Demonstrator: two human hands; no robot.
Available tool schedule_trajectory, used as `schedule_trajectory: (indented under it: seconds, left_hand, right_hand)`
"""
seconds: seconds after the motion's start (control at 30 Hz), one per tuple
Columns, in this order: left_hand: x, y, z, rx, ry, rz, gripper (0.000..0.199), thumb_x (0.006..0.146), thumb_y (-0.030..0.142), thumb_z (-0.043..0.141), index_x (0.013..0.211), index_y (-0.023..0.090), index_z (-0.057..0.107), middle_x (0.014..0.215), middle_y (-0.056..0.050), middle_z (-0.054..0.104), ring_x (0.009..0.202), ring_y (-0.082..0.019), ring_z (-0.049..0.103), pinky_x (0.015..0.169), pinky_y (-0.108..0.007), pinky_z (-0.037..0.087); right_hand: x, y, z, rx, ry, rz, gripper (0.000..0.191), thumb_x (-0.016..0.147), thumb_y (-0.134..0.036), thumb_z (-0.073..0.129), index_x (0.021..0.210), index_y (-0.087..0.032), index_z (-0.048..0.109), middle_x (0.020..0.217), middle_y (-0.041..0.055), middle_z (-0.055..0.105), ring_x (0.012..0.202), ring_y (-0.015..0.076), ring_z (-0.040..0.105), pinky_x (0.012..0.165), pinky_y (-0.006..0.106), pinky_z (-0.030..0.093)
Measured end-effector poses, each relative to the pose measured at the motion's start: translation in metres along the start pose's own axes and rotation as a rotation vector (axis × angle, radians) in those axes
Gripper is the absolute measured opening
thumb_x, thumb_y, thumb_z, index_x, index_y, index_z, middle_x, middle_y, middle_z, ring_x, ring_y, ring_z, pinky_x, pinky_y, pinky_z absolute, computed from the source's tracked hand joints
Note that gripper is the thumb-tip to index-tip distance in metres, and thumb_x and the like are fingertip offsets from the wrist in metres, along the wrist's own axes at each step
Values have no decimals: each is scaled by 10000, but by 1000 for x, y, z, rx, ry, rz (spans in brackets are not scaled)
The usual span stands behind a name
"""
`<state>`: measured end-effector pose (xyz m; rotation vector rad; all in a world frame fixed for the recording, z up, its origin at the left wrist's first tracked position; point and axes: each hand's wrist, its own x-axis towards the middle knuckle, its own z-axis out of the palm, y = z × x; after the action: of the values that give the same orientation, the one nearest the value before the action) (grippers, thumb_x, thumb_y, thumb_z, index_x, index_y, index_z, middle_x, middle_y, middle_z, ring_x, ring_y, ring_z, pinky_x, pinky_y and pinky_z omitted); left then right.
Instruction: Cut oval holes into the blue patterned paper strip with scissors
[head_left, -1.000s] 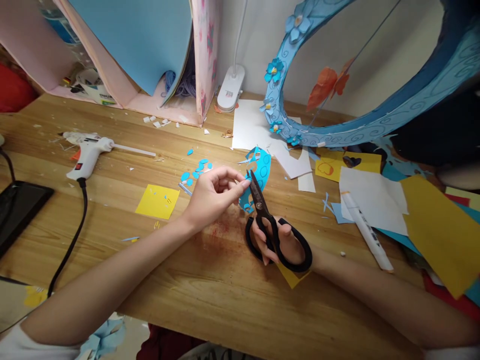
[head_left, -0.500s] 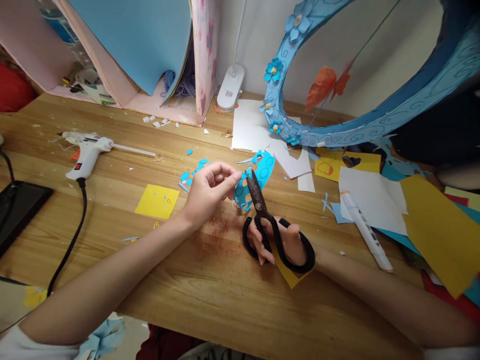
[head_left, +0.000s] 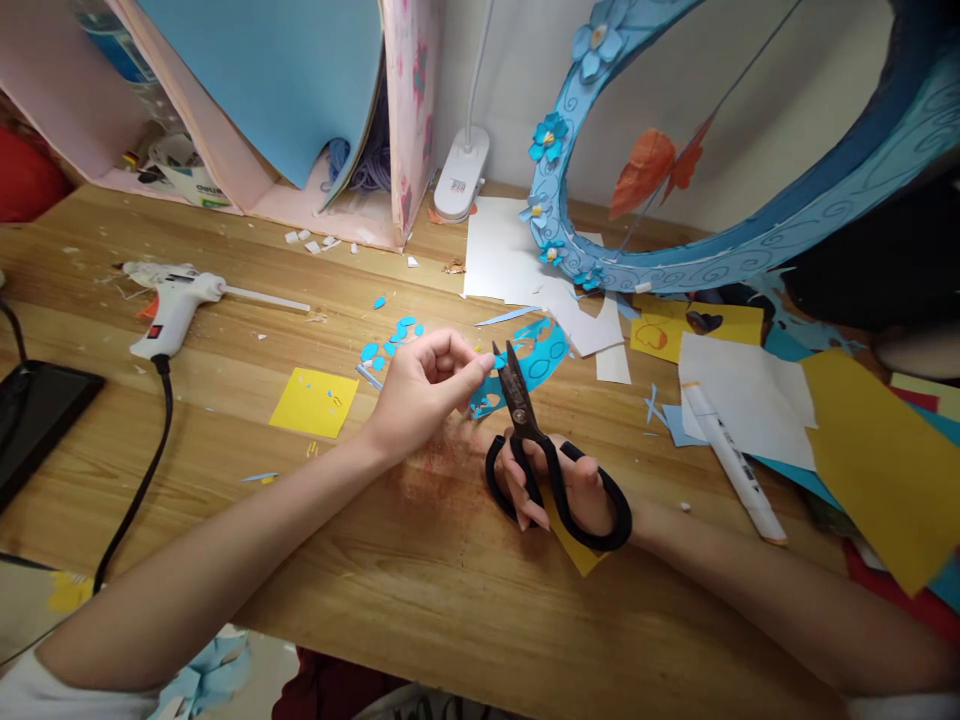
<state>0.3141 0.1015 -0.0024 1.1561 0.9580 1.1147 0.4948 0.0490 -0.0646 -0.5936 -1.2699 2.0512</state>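
Observation:
Between thumb and forefinger, my left hand (head_left: 424, 395) pinches a small blue paper piece (head_left: 500, 361), right beside the scissor tips. The loops of black-handled scissors (head_left: 521, 400) are around the fingers of my right hand (head_left: 555, 480); the blades point away from me and stand slightly apart. Behind the blades is a blue paper strip (head_left: 546, 368) with ovals drawn on it and cut-out gaps, partly hidden by the scissors and my left fingers. Several cut blue paper ovals (head_left: 406, 323) lie just beyond my left hand. Under my right hand, a yellow paper (head_left: 581, 553) shows in part.
A white glue gun (head_left: 176, 305) with its cord lies left, near a yellow paper square (head_left: 313, 403). At the back stand a pink shelf (head_left: 409, 120) and a blue decorated ring (head_left: 675, 275). To the right are a white marker (head_left: 735, 465) and paper sheets (head_left: 877, 470).
The blue strip has shifted right and lower, away from my left fingers, which keep only a small piece. My left hand has moved slightly right; the scissors have hardly moved.

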Motion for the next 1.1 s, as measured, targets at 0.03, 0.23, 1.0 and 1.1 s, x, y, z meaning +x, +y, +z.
schedule_trajectory:
  seconds: [0.03,0.23,1.0,1.1]
  left_hand:
    - [0,0,0,8,-2,2,287,738,325,691,610,155,499,464,72,460,377,-23,400,378,-155,318]
    - [-1,1,1,20,-14,-7,286,735,341,688,624,155,502,469,72,467,379,-24,408,377,-153,328]
    - [-1,1,0,49,-20,-3,302,728,373,693,631,159,504,464,67,460,384,-30,392,370,-157,315]
    - [-1,0,0,30,-26,-3,285,740,360,684,646,162,502,480,65,469,386,-28,395,375,-154,322]
  right_hand:
    - [0,0,0,2,-4,1,600,702,-801,425,793,-214,509,454,-62,448,367,113,378,435,252,466]
    - [0,0,1,-12,17,3,591,718,-793,413,770,-214,518,445,-65,436,345,106,350,418,254,456]
    - [0,5,1,-27,48,10,601,697,-804,423,732,-211,508,420,-59,442,328,109,356,403,256,453]
    - [0,5,0,-15,37,35,598,693,-803,433,735,-210,509,424,-65,439,320,102,352,401,249,454]
